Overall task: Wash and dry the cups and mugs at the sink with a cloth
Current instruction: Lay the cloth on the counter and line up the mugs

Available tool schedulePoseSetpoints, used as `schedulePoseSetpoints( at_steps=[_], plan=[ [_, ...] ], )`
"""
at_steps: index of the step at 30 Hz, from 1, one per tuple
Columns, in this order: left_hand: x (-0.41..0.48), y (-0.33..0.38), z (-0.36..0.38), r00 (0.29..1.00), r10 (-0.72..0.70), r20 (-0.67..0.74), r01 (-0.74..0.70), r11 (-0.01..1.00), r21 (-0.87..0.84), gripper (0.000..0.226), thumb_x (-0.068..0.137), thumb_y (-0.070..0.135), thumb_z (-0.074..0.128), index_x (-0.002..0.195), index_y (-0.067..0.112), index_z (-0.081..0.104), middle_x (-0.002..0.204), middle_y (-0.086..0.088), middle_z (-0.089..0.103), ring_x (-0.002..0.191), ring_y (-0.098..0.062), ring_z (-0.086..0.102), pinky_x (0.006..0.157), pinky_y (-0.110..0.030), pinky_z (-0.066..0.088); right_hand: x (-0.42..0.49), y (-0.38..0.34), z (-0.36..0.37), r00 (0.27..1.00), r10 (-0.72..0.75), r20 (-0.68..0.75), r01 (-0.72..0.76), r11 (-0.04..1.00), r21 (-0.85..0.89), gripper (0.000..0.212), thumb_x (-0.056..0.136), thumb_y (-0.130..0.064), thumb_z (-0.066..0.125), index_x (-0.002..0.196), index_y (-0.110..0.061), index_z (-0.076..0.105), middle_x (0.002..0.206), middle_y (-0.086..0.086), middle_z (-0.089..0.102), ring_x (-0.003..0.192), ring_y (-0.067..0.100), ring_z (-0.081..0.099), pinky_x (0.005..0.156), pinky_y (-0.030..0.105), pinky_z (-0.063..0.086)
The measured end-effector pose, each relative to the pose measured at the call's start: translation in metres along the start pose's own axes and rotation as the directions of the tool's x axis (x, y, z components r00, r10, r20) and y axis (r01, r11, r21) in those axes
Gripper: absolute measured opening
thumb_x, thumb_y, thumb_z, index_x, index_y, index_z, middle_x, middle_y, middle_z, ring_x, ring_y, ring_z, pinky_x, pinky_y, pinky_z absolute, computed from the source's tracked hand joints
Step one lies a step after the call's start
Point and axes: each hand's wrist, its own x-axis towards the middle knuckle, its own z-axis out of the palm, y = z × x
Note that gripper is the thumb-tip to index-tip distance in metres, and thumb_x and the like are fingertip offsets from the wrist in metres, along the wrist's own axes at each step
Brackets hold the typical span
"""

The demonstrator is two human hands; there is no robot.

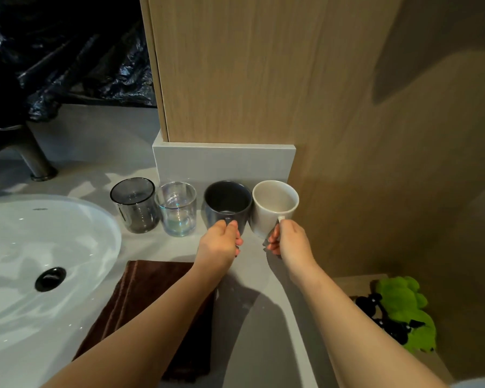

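Head view. Four vessels stand in a row at the back of the counter (179,247), right of the sink (25,247): smoky glass (135,205), clear glass (177,208), dark mug (227,203), white mug (272,205). Left hand (221,242) curls round the dark mug's handle. Right hand (289,239) pinches the white mug's handle. Whether either mug is lifted: cannot tell. Brown cloth (140,303) lies on the counter beside the sink, partly under the left forearm.
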Motion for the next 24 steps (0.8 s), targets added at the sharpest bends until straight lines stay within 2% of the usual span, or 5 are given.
schedulePoseSetpoints(
  at_steps=[4, 10, 14, 20, 24],
  plan=[
    [-0.001, 0.001, 0.003, 0.999, 0.048, 0.006, -0.048, 0.998, -0.029, 0.030, 0.102, 0.024, 0.038, 0.078, 0.013, 0.051, 0.078, -0.010, 0.056, 0.066, -0.014, 0.050, 0.061, -0.021, 0.044, 0.008, 0.002, -0.008, 0.998, -0.046, 0.053, 0.047, 0.999, -0.024, 0.036, 0.095, -0.015, 0.031, 0.062, -0.010, 0.044, 0.061, 0.008, 0.051, 0.057, 0.017, 0.048, 0.062, 0.031, 0.040],
    [0.002, 0.009, 0.004, 0.999, -0.035, 0.006, 0.035, 0.999, -0.040, 0.026, 0.103, 0.022, 0.039, 0.091, 0.003, 0.054, 0.077, -0.008, 0.055, 0.061, -0.010, 0.050, 0.057, -0.019, 0.042, 0.012, 0.006, -0.012, 0.992, -0.081, 0.093, 0.084, 0.996, -0.032, 0.036, 0.096, -0.017, 0.030, 0.065, -0.010, 0.046, 0.063, 0.009, 0.053, 0.059, 0.017, 0.050, 0.065, 0.033, 0.043],
    [0.005, 0.012, 0.001, 0.995, -0.094, 0.025, 0.094, 0.995, -0.015, 0.033, 0.103, 0.022, 0.037, 0.075, 0.009, 0.050, 0.072, -0.007, 0.057, 0.062, -0.014, 0.052, 0.062, -0.022, 0.043, 0.012, 0.008, -0.012, 0.992, -0.085, 0.098, 0.086, 0.996, -0.002, 0.034, 0.097, -0.018, 0.030, 0.069, -0.008, 0.048, 0.067, 0.011, 0.055, 0.062, 0.019, 0.052, 0.065, 0.032, 0.044],
    [0.002, 0.008, -0.002, 0.999, -0.021, 0.031, 0.018, 0.994, 0.103, 0.032, 0.102, 0.025, 0.038, 0.078, 0.012, 0.055, 0.081, -0.007, 0.063, 0.063, -0.013, 0.054, 0.060, -0.022, 0.042, 0.008, 0.007, -0.012, 0.994, -0.084, 0.077, 0.079, 0.994, 0.072, 0.035, 0.096, -0.017, 0.033, 0.068, -0.008, 0.054, 0.068, 0.011, 0.057, 0.064, 0.020, 0.054, 0.064, 0.031, 0.045],
    [0.000, 0.007, -0.006, 0.999, 0.013, 0.040, -0.018, 0.990, 0.140, 0.025, 0.101, 0.030, 0.042, 0.087, 0.014, 0.056, 0.084, -0.008, 0.064, 0.073, -0.018, 0.062, 0.076, -0.035, 0.053, 0.006, 0.006, -0.012, 0.997, -0.070, 0.045, 0.065, 0.993, 0.100, 0.032, 0.095, -0.020, 0.037, 0.070, -0.010, 0.055, 0.074, 0.011, 0.059, 0.065, 0.021, 0.055, 0.062, 0.029, 0.042]
  ],
)
